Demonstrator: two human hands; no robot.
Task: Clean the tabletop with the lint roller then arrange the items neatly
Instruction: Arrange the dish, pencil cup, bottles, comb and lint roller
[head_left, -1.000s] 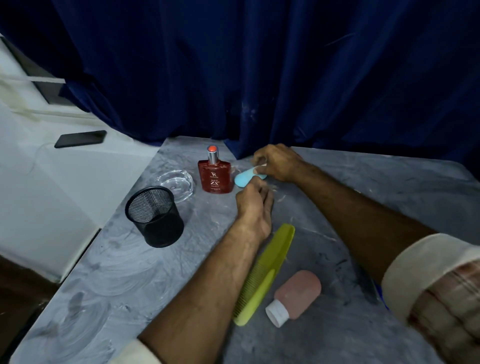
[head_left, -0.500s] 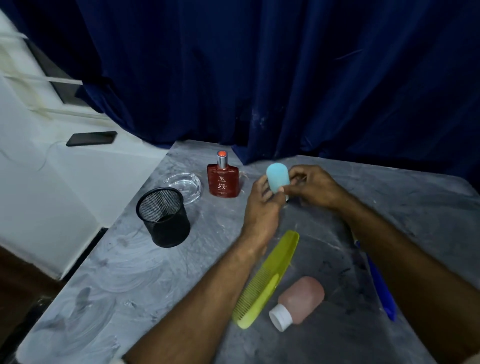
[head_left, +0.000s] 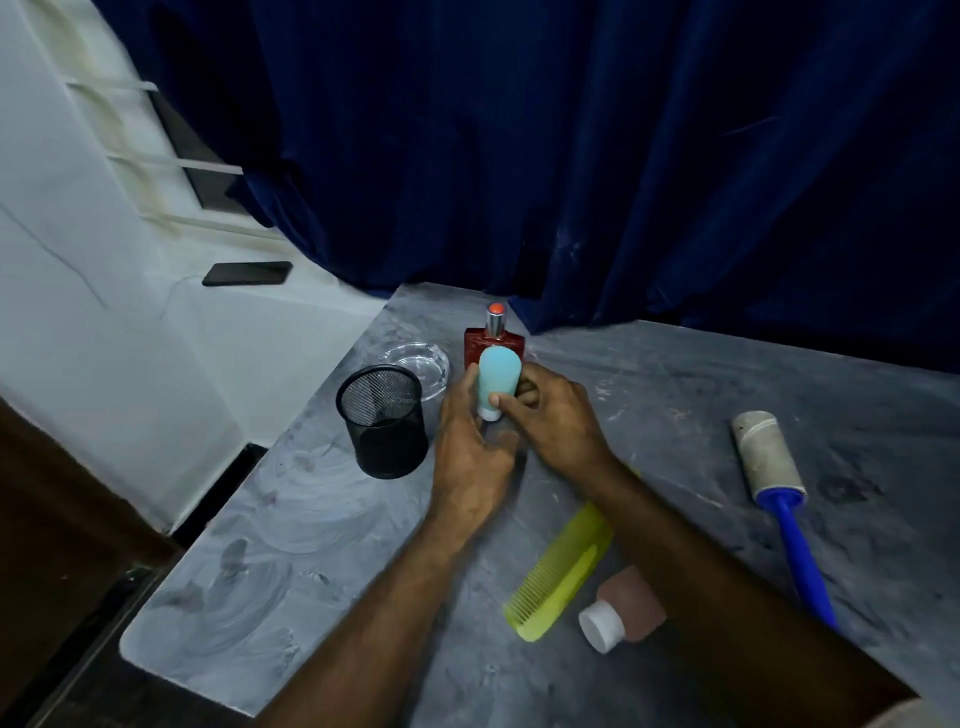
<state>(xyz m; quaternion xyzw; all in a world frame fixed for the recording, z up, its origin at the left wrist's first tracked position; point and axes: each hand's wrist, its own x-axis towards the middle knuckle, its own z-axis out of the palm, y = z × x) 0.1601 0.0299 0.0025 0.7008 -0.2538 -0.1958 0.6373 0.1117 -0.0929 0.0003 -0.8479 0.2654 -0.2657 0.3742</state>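
Note:
A small light-blue squeeze bottle stands cap-down between both hands, just in front of the red perfume bottle. My left hand grips its left side and my right hand pinches its right side near the white cap. The lint roller with a blue handle lies on the grey tabletop at the right. A yellow-green comb and a pink bottle with a white cap lie near the front, partly under my right forearm.
A black mesh cup stands left of my hands, with a clear glass ashtray behind it. A dark phone lies on the white ledge to the left. A dark blue curtain hangs behind the table.
The blue bottle was lifted from lying by the perfume bottle, turned upright cap-down and brought left in front of the perfume bottle. Both hands now hold it. The lint roller has come into view.

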